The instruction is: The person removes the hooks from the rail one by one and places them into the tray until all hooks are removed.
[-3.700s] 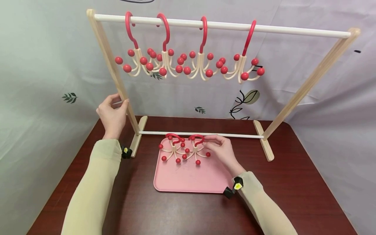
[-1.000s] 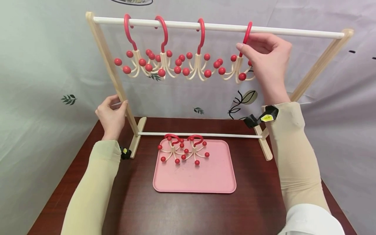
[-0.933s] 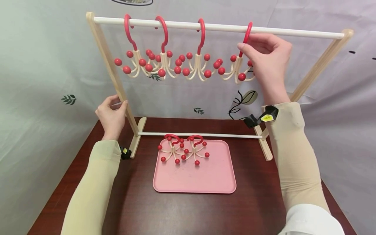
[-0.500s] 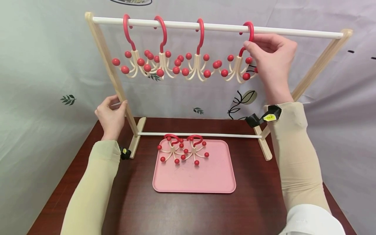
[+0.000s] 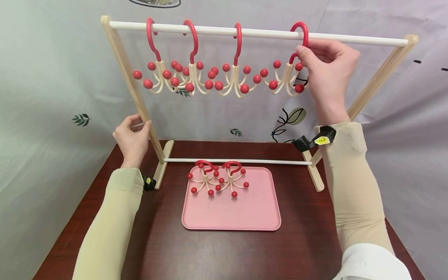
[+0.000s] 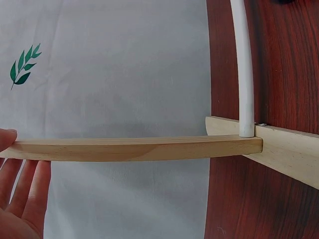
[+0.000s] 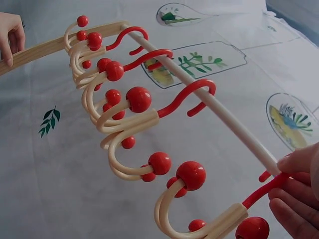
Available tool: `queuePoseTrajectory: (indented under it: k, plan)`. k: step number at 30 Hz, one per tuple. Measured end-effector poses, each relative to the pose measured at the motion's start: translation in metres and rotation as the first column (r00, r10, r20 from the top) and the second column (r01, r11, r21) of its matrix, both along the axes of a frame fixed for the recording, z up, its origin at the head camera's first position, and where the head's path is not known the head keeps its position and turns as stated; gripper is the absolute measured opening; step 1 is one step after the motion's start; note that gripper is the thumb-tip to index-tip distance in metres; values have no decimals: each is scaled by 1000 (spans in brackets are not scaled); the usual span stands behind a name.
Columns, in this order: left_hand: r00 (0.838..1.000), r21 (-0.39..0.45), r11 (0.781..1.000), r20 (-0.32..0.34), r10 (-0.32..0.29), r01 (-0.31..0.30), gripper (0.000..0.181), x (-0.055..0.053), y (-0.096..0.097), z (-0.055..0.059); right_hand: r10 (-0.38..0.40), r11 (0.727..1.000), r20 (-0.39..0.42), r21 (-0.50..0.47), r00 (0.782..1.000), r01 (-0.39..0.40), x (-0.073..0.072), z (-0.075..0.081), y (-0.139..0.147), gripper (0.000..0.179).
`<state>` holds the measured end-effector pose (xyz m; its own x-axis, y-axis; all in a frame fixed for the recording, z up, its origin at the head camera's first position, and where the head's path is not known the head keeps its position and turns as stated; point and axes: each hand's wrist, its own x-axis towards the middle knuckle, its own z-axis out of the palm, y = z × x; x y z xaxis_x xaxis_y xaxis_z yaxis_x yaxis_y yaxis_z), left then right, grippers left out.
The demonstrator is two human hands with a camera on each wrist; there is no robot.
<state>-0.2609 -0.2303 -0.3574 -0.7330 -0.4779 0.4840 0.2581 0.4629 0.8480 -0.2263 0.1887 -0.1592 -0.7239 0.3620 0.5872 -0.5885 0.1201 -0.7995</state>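
Note:
My right hand pinches the red hook of the rightmost multi-arm hanger. The hook arches over the white top rod, its curve standing a little above it in the head view. The right wrist view shows my thumb and fingertips on the hook, close to the rod. Three more such hangers, with cream arms and red ball ends, hang further left, the nearest being a hanger near the middle. My left hand holds the rack's left wooden post, thumb on one side and fingers on the other.
Below the rack a pink tray lies on the dark wooden table. Two hangers lie on its back left part, a left hanger and a right hanger. The lower white bar runs behind the tray. A patterned curtain backs the scene.
My right hand went from the tray to the rightmost hanger's hook, then shifted slightly right. That hanger has turned, its hook now showing side-on and slightly higher. My left hand stays on the post.

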Motion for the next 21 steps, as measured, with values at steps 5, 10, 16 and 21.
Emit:
queuePoseTrajectory:
  k: [5,10,16,21]
  plan:
    - [1000,0,1000,4,-1,1,29,1,0,1,-19,999,-49,-28,999,18,5,4,1,17]
    - [1000,0,1000,9,-2,2,30,1,0,1,-21,997,-90,-71,996,15,8,7,5,16]
    - [1000,4,1000,8,-3,3,29,1,0,1,-70,996,-75,-64,995,65,14,6,13,18]
    - [1000,6,1000,-1,-5,5,29,0,0,1,-86,994,-78,-76,993,80,25,7,13,19]
